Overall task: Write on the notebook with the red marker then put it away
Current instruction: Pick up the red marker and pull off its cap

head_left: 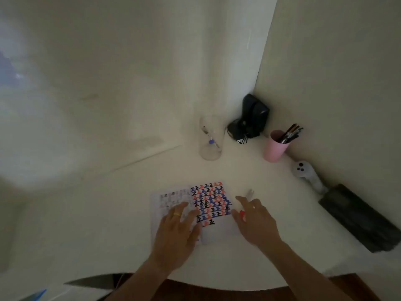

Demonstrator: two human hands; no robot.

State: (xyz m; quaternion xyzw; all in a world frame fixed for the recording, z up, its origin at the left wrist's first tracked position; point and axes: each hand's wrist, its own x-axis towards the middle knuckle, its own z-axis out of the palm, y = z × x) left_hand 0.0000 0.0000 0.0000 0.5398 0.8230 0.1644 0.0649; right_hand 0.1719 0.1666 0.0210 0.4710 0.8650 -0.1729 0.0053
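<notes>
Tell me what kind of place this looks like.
Probably a home desk or study corner: an open notebook of handwritten characters on a white table, a pink cup of pens, bare walls meeting behind.

We have a single view, from a wide-angle camera worn on the head, looking forward and steeply down onto a white table (pixel 271 187) set into a wall corner. The corner runs up the upper right of the frame, bent by the lens. We sit close: both forearms enter from the bottom edge, and the left hand (pixel 178 227) and right hand (pixel 255 220) land in the lower centre. The table's near edge curves along the bottom. The far items lie right of centre. No second view overlaps.
</notes>
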